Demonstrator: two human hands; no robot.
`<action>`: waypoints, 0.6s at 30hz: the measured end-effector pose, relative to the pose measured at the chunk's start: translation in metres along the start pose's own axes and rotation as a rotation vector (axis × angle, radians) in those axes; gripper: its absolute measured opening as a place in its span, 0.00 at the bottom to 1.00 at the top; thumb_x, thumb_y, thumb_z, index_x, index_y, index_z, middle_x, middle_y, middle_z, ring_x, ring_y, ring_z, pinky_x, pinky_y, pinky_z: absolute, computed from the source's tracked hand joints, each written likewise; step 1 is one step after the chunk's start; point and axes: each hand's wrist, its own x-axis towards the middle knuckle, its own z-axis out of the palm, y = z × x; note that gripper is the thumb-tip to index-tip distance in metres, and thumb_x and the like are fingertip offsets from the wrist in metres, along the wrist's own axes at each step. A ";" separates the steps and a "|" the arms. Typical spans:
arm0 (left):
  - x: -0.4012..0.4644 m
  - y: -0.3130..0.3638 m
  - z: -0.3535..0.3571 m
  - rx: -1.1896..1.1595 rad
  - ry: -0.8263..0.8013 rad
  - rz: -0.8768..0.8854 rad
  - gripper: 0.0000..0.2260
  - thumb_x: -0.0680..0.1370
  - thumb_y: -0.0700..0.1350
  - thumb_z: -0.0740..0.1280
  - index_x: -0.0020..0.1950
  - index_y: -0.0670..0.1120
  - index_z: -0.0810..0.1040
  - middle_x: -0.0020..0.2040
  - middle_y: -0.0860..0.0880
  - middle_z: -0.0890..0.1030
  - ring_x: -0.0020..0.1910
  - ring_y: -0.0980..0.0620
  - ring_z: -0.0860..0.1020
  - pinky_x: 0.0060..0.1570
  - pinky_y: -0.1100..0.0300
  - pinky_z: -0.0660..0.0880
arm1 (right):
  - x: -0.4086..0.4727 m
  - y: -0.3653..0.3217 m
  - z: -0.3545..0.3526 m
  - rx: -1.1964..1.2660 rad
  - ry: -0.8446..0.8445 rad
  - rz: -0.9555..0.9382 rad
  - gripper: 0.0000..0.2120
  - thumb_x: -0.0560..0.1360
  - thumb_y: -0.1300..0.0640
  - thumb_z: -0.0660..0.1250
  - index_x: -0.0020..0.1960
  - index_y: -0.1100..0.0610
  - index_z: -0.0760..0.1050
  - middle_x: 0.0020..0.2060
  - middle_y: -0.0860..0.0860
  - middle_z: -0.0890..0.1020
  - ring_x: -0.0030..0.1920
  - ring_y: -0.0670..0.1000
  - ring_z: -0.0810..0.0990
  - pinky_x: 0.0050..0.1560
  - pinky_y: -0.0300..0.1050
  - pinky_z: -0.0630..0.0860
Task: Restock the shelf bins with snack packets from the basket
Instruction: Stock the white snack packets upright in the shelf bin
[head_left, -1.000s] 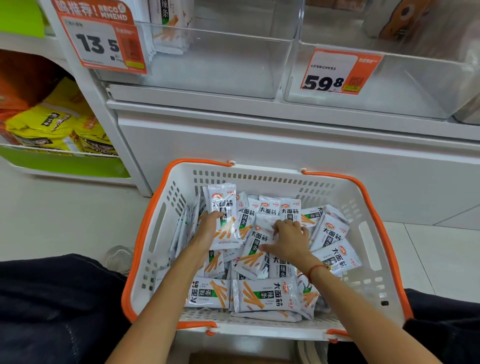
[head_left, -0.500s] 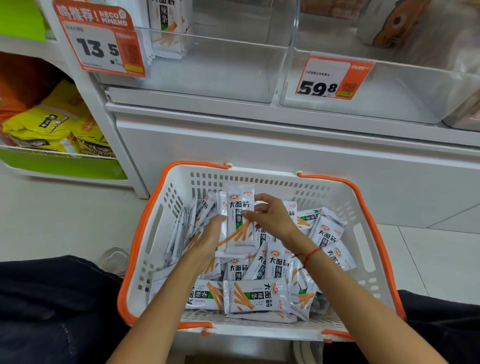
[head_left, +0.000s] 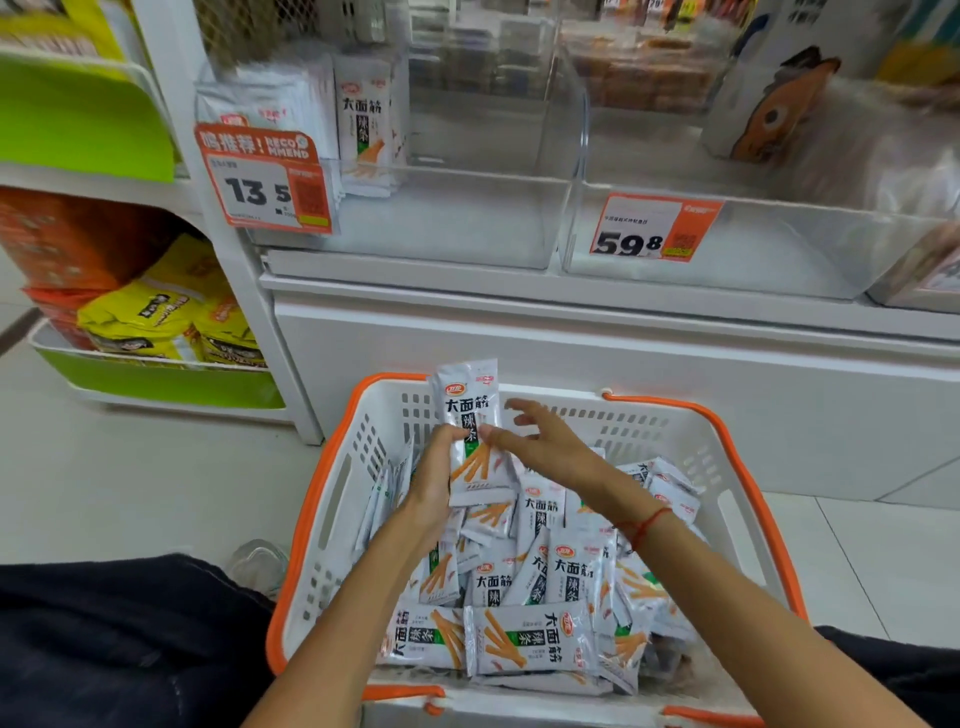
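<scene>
Holding a small stack of snack packets (head_left: 470, 441) upright above the basket (head_left: 332, 499), the left hand (head_left: 434, 486) has its fingers curled round the stack's lower left edge, with the thumb on the front packet. The right hand (head_left: 545, 441) reaches in from the right with fingers spread and relaxed; its thumb and forefinger touch the right edge of the front packet near the middle, though whether they pinch it cannot be told. A red string (head_left: 647, 525) circles the right wrist.

The basket is white with orange rim and handles and sits on the floor between the person's knees, just in front of the white shelf base (head_left: 623, 374). Many more white packets (head_left: 530, 642) lie loose in it, some flat, some tilted on edge.

On the shelf above, the left clear bin (head_left: 467, 218) holds a few of the same packets (head_left: 363, 119) standing at its left end, behind an orange price tag (head_left: 267, 182). The clear bin to its right (head_left: 779, 249) carries another price tag (head_left: 652, 228). Yellow bags (head_left: 150, 312) sit in a green rack on the far left
</scene>
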 end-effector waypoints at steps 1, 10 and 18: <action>-0.003 0.012 0.001 -0.013 -0.016 0.057 0.11 0.78 0.47 0.58 0.46 0.47 0.79 0.38 0.45 0.83 0.36 0.48 0.81 0.46 0.53 0.76 | -0.003 -0.011 -0.005 0.012 -0.091 -0.024 0.31 0.74 0.45 0.67 0.73 0.50 0.61 0.61 0.46 0.72 0.58 0.46 0.75 0.56 0.39 0.71; -0.027 0.107 0.007 0.152 -0.087 0.453 0.13 0.80 0.41 0.55 0.62 0.45 0.73 0.48 0.48 0.82 0.44 0.53 0.82 0.39 0.64 0.78 | -0.008 -0.093 -0.025 -0.151 0.087 -0.557 0.25 0.77 0.59 0.66 0.71 0.53 0.62 0.54 0.46 0.74 0.50 0.45 0.76 0.45 0.30 0.74; -0.046 0.218 -0.023 0.668 -0.119 0.775 0.16 0.74 0.45 0.69 0.58 0.57 0.70 0.62 0.49 0.74 0.58 0.57 0.73 0.63 0.57 0.68 | -0.001 -0.167 -0.040 -0.310 0.367 -1.019 0.23 0.78 0.56 0.65 0.70 0.52 0.62 0.61 0.47 0.73 0.58 0.46 0.72 0.55 0.41 0.72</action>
